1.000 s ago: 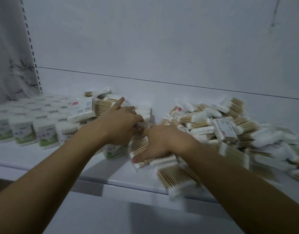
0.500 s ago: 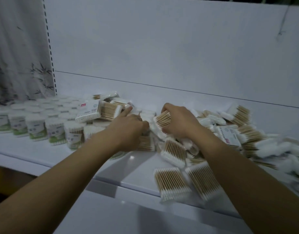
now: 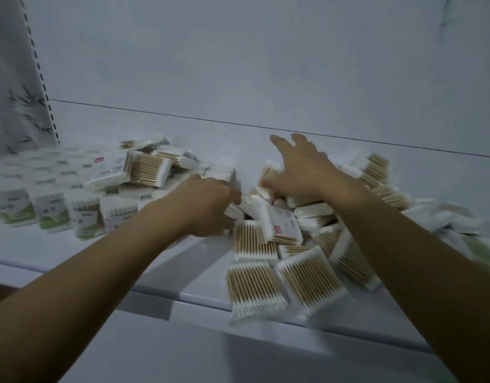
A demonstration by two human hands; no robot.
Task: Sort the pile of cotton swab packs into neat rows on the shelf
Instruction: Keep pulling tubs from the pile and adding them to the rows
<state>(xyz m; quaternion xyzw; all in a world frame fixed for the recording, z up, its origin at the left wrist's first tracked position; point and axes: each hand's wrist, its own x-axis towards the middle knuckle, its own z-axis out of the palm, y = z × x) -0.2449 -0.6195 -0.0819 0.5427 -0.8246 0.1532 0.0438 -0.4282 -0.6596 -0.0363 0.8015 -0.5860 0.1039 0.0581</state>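
Observation:
A loose pile of flat cotton swab packs (image 3: 307,283) covers the middle and right of the white shelf (image 3: 161,272). My left hand (image 3: 205,205) is curled, its fingers gripping a white pack (image 3: 234,212) at the pile's left edge. Further back, my right hand (image 3: 301,170) lies over the pile with its fingers stretched out and spread. A blurred pack (image 3: 268,174) sits just under its thumb side; whether it is held I cannot see. A smaller stack of packs (image 3: 144,170) lies left of my hands.
Round green-labelled swab tubs (image 3: 83,214) stand in rows on the shelf's left part. The white back panel (image 3: 265,64) rises behind everything. A perforated shelf upright (image 3: 42,78) and a patterned curtain (image 3: 14,87) are at far left. The shelf's front edge (image 3: 155,297) runs below the pile.
My right hand has opened from its grip on a pack and reached further back with spread fingers. My left hand stays curled at the pile's left edge. The view shifted slightly.

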